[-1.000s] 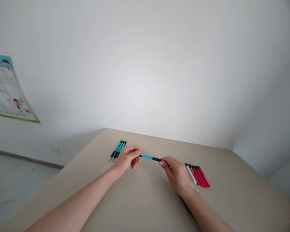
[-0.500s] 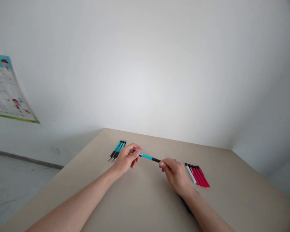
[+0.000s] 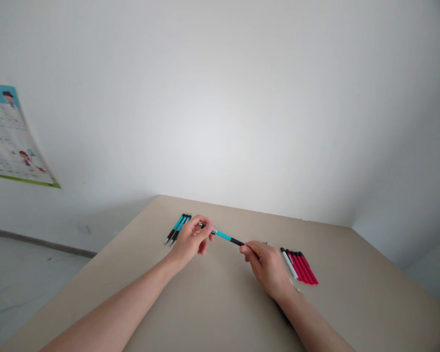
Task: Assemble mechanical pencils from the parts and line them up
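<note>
A blue pen [image 3: 224, 236] with black sections is held above the table between both hands. My left hand [image 3: 195, 236] pinches its upper end, where the fingers partly cover a dark and silver part. The black grip at the other end is pinched by my right hand [image 3: 266, 264], which hides the tip. Beside my left hand several blue and black pens [image 3: 176, 229] lie side by side, partly covered by it. To the right of my right hand rests a row of red pens [image 3: 303, 267], with a white pen [image 3: 289, 264] at its left end.
The beige table [image 3: 205, 303] meets a white wall at the back. A dark object [image 3: 281, 313] lies mostly hidden under my right forearm. A calendar-like poster [image 3: 18, 137] hangs on the wall at the left.
My left fingers have shifted slightly at the pen's upper end, and more of its silver part shows. My right hand has barely moved.
</note>
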The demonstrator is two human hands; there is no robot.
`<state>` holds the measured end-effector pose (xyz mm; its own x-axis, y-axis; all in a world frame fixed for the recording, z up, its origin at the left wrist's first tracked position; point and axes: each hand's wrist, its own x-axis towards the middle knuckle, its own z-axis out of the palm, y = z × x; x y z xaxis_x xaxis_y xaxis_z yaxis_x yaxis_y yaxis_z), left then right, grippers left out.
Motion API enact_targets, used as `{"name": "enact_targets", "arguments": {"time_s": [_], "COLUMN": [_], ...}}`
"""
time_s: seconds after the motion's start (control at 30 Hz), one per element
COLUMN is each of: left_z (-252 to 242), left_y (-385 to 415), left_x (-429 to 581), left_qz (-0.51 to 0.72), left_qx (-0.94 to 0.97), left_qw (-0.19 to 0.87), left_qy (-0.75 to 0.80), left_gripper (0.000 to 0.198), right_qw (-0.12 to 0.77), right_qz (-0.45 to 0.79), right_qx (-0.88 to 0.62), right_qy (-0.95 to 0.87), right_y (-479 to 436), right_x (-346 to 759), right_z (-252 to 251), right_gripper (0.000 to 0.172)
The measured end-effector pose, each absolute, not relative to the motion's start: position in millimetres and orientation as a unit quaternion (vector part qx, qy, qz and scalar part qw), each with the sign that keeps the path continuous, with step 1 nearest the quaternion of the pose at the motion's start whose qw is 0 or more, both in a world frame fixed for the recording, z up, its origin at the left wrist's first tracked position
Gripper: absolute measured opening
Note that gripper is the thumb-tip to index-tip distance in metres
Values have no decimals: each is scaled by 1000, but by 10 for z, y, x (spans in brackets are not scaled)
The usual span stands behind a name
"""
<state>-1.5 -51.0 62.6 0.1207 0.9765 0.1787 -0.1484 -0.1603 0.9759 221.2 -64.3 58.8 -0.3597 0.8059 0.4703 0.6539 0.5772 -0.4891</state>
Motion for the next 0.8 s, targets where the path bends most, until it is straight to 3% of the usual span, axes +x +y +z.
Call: {"name": "enact_targets", "arguments": {"time_s": [0.3,0.8], "left_z": [595,610], "left_y": [-473,-507], "left_x": [-3,-27], "left_qz": [517,531], "left_qx": [512,569], "left_qw": [549,514], "left_qy": [411,361], "left_gripper": [30,30], "right_qw": [317,311], "right_qz": [80,142], "right_qx": [-448,-434], "right_qy": [-832,-833], "right_y": [-623,-679], "right_x": [2216,2223], "right_z": [591,650], "right_gripper": [29,44]}}
